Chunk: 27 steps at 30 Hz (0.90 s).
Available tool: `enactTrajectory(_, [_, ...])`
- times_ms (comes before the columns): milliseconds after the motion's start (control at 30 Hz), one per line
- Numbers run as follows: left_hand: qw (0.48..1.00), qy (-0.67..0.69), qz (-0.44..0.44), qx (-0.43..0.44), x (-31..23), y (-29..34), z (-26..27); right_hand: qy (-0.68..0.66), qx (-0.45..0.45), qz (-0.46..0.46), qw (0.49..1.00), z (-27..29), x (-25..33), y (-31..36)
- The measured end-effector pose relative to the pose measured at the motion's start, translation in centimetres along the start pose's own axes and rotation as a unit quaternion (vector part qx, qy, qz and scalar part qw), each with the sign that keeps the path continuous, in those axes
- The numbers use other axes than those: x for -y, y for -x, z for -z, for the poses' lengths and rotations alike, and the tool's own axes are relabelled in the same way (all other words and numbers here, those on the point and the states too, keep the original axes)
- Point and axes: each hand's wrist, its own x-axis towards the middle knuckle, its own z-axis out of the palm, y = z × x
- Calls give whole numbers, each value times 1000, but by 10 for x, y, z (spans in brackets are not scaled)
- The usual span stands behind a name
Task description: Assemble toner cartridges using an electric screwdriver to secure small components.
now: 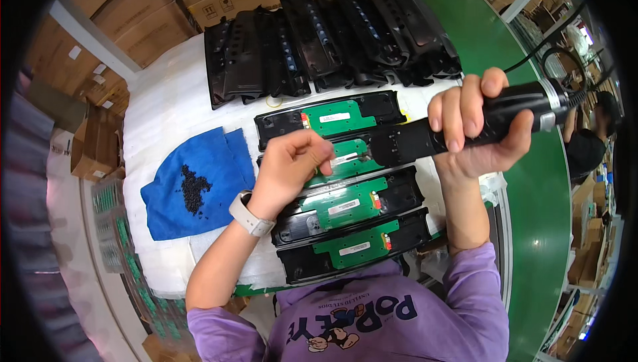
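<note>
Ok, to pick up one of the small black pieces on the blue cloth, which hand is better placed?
The left hand, probably: it is nearer the blue cloth and small black pieces, while the right hand is wrapped around the black corded tool. Whether the left is empty is unclear.

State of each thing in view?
Black trays: laid in a row.
Green boards: seated in the trays.
Blue cloth: spread, rumpled.
Small black pieces: heaped on the cloth.
Black shells: lined up.
Black power tool: cabled, gripped.
Right hand: closed around the tool.
Left hand: curled, grip unclear.
White watch: strapped on.
</note>
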Motion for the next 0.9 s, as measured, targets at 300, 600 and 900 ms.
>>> enactTrajectory(300, [999, 13, -41, 4, 6, 4, -18, -2, -55, -9, 998, 1, -5, 3])
enactTrajectory(600, [1000, 16, -1, 9, 5, 4, -16, -9, -38, -19, 999, 0, -8, 5])
enactTrajectory(900, [997, 78, -8, 14, 12, 3, -13, -19, -169, -9, 985, -9, -14, 4])
